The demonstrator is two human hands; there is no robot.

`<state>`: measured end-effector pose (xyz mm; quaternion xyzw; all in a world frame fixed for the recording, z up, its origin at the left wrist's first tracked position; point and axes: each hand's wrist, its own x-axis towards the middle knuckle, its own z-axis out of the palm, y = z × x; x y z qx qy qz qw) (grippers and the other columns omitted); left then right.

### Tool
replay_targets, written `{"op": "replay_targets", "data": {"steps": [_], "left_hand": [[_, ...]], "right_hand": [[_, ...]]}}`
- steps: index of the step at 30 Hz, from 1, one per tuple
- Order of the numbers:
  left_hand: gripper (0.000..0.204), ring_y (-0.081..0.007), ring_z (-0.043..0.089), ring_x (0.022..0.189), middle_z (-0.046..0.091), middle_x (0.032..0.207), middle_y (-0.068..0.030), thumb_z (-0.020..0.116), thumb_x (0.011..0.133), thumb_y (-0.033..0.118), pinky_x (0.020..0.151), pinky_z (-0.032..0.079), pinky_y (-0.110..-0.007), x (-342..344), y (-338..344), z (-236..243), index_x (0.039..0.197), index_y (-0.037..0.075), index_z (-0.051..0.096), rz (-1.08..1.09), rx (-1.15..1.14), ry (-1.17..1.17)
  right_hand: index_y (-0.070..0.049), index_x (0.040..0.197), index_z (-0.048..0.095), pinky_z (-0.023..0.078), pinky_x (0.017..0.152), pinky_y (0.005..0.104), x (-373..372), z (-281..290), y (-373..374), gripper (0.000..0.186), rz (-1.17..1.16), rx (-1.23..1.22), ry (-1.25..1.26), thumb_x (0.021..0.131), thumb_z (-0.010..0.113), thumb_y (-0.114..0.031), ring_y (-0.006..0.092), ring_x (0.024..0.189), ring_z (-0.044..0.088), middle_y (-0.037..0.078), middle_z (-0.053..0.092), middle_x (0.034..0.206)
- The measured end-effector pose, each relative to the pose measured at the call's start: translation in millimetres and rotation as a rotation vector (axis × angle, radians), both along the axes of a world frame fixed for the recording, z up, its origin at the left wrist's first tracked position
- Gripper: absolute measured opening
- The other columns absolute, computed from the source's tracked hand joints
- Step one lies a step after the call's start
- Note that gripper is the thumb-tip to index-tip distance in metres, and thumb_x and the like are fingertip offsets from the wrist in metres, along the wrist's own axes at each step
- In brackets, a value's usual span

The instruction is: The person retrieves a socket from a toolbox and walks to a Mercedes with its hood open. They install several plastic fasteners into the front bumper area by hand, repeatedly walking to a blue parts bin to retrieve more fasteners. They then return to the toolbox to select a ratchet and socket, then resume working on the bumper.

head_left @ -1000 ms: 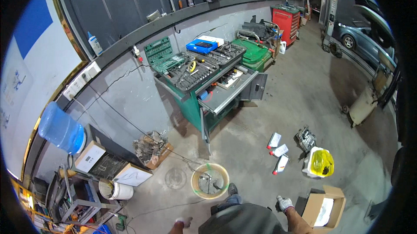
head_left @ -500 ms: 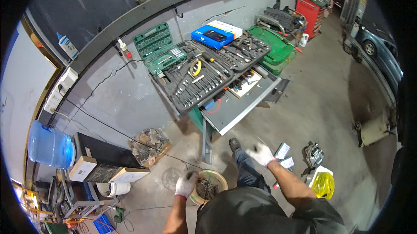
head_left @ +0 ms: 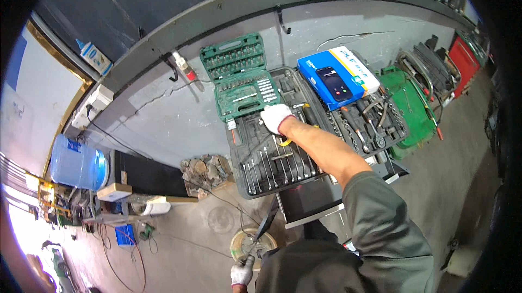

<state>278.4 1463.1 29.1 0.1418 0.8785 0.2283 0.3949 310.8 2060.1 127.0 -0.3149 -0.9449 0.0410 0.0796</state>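
My right hand [head_left: 275, 118], in a white glove, reaches over the open black tool case [head_left: 242, 154], beside the lower edge of the green socket set [head_left: 247, 95]. Its fingertips point down into the case and are mostly hidden, so I cannot tell whether they touch anything. Below it lies a row of combination wrenches [head_left: 270, 169]; a yellow ring [head_left: 285, 141] is partly covered by my forearm. Low in the picture, my left hand [head_left: 242, 272], gloved with darkened fingers, is closed beside a round tub [head_left: 237, 245]; what it holds, if anything, is not clear.
A phone [head_left: 334, 83] lies on a blue and white box [head_left: 318, 70] atop the case. An open drawer [head_left: 310, 200] juts out below. A green lidded bin [head_left: 405, 105] and a red cabinet [head_left: 464, 64] stand right. A water jug [head_left: 79, 162] sits left.
My right hand has gone from low over the floor at the right up to the tool case. My left hand has stayed low by the tub. The view has shifted closer to the case.
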Motion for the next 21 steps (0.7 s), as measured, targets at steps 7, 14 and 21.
{"op": "replay_targets", "data": {"steps": [7,14,21], "left_hand": [[0.031,-0.0138,0.066,0.078,0.073,0.093,-0.0078,0.068,0.102,0.025,0.075,0.057,-0.03,42.9,30.9,46.0,0.112,-0.005,0.072,0.358,0.47,-0.05],[0.043,-0.0163,0.066,0.097,0.07,0.116,-0.0107,0.064,0.105,0.025,0.091,0.052,-0.032,40.7,166.8,166.6,0.135,-0.005,0.059,0.245,0.953,-0.12],[0.024,-0.0126,0.063,0.092,0.073,0.104,-0.0073,0.068,0.103,0.017,0.087,0.051,-0.03,31.1,190.2,169.7,0.116,-0.003,0.069,0.034,0.725,-0.153]], "right_hand": [[-0.017,0.082,0.079,0.051,0.077,0.0442,7.1,60.8,-45.4,0.017,0.426,0.181,0.16,0.085,0.062,-0.019,0.0281,0.078,0.068,0.009,0.073,0.079],[-0.002,0.128,0.066,0.054,0.092,0.0439,87.3,63.5,-199.1,0.046,0.846,-1.27,0.076,0.104,0.058,-0.04,0.0313,0.104,0.069,0.02,0.072,0.111],[-0.002,0.134,0.064,0.053,0.09,0.0344,125.3,31.5,-208.5,0.046,0.565,-1.869,0.09,0.109,0.054,-0.04,0.0171,0.095,0.066,0.005,0.072,0.104]]}}
